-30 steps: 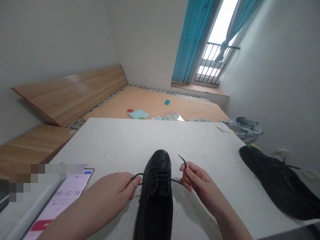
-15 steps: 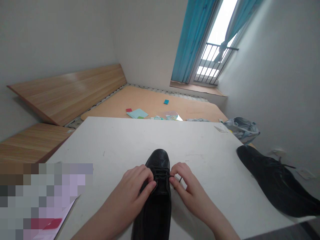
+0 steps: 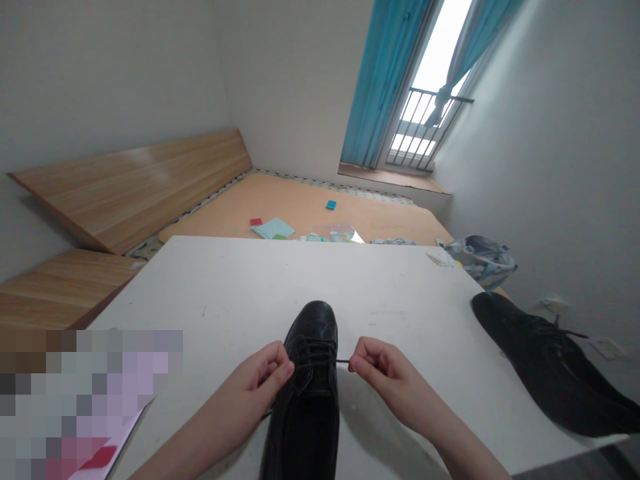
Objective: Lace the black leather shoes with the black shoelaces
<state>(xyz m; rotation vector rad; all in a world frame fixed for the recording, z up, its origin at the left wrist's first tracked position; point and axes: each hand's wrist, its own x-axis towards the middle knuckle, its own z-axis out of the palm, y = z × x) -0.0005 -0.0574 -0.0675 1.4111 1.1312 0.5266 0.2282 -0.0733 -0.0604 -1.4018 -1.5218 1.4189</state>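
Observation:
A black lace-up shoe [image 3: 313, 323] lies in front of me, toe pointing away, its opening toward me. To its right, my right hand [image 3: 383, 367] pinches a thin black shoelace [image 3: 343, 361], drawn straight out from the shoe's side. My left hand [image 3: 265, 377] is closed in a pinch at the shoe's left edge. A lace end shows below that hand, so it grips the lace on that side; the part between the fingertips is hidden. Several rows of lacing cross the shoe's tongue.
The shoe rests on a white table [image 3: 225, 287]. A second black shoe [image 3: 545, 367] lies at the right edge. A purple-edged, partly pixelated item [image 3: 150, 363] is at the left. Beyond are a bed surface [image 3: 295, 197] with small papers and a clear bag [image 3: 483, 257].
My hands have moved apart from the shoe's lacing, the right one outward to the right, the left slightly left. A taut length of lace now shows between the shoe and my right hand.

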